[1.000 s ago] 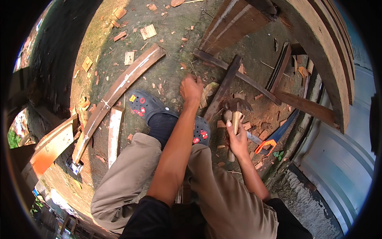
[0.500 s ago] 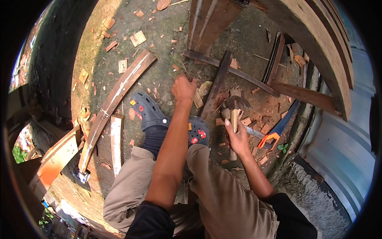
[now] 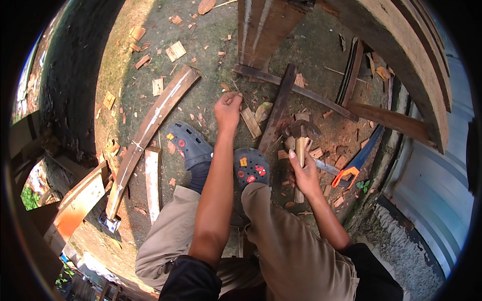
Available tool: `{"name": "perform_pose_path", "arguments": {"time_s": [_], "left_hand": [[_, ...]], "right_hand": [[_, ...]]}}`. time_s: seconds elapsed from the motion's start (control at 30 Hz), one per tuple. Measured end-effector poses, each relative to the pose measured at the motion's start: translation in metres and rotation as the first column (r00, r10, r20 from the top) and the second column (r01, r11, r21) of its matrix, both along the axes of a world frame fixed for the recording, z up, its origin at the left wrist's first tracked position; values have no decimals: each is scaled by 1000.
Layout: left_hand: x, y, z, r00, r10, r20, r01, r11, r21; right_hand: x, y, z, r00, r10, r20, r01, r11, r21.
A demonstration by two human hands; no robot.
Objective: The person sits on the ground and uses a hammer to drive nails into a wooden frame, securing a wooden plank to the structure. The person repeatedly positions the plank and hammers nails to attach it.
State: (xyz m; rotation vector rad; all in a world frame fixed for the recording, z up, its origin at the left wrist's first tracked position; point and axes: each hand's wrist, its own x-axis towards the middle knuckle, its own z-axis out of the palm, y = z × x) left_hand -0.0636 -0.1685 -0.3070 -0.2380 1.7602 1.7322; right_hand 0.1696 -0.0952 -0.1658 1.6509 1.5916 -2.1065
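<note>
My right hand (image 3: 306, 173) is wrapped round the wooden handle of a hammer (image 3: 299, 145), whose dark metal head points away from me, above the wood scraps. My left hand (image 3: 228, 108) reaches out past my clogs, low over the ground, with thumb and fingertips pinched together. Whatever is between those fingertips is too small to make out. Just right of it lie a short wood offcut (image 3: 250, 123) and a dry leaf (image 3: 262, 111). Beyond them a dark wooden bar (image 3: 279, 108) rests across a longer thin strip (image 3: 314, 95).
A handsaw (image 3: 362, 155) with an orange handle lies right of the hammer. On the left are a long plank (image 3: 150, 125) with white streaks and a shorter white-faced piece (image 3: 152, 183). Large curved boards (image 3: 401, 65) rise at the upper right, beside corrugated metal sheeting (image 3: 427, 185). Wood chips litter the ground.
My left hand has turned slightly, so its pinched thumb and fingers show more plainly. The hammer stays in my right hand in nearly the same place. The whole view has shifted a little.
</note>
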Motion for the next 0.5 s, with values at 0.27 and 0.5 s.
{"name": "perform_pose_path", "arguments": {"time_s": [0.27,0.5], "left_hand": [[19,6,37,984,-13,175,-48,939,340],[64,29,42,960,-163,-227,182,981,61]], "right_hand": [[6,4,-3,999,14,-38,-15,1000,-25],[17,-4,3,999,-24,37,25,999,-28]]}}
